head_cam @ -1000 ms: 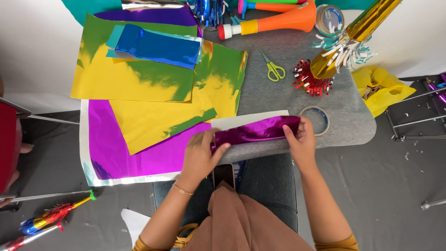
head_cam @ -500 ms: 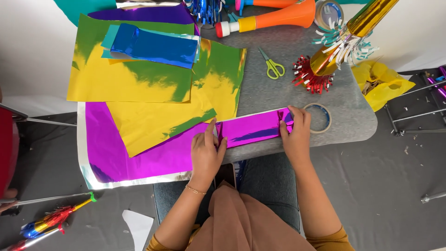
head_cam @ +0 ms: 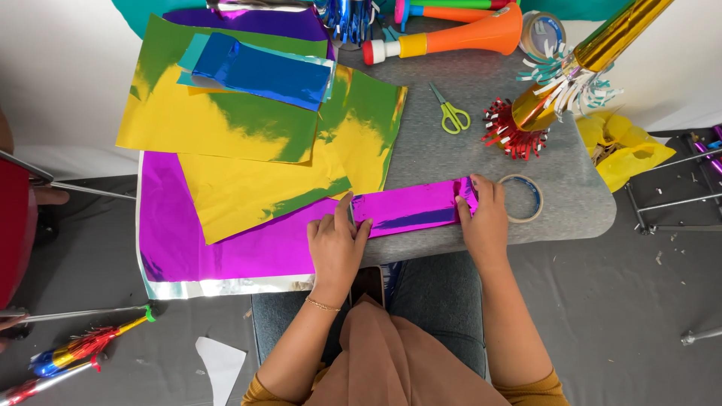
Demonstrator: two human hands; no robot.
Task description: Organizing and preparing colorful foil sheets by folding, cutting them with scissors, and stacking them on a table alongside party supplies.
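A strip of shiny purple foil paper [head_cam: 410, 209] lies across the front of the grey table [head_cam: 466, 162]. My left hand [head_cam: 336, 244] presses its left end with fingers curled over the edge. My right hand [head_cam: 485, 222] holds down its right end, fingertips on the foil. The strip joins a large purple foil sheet [head_cam: 226, 252] that hangs off the table's left side. A roll of tape [head_cam: 520, 198] rests just right of my right hand.
Yellow-green foil sheets [head_cam: 226, 128] and a blue one [head_cam: 263, 71] overlap at the left. Green scissors [head_cam: 450, 113], an orange horn [head_cam: 459, 37], a gold cone with red fringe [head_cam: 541, 105] and yellow paper [head_cam: 628, 146] lie farther back. Fringed sticks [head_cam: 71, 353] lie on the floor.
The purple strip has gone from crumpled to flattened and stretched along the table's front. Both hands shifted slightly outward and now press its ends down.
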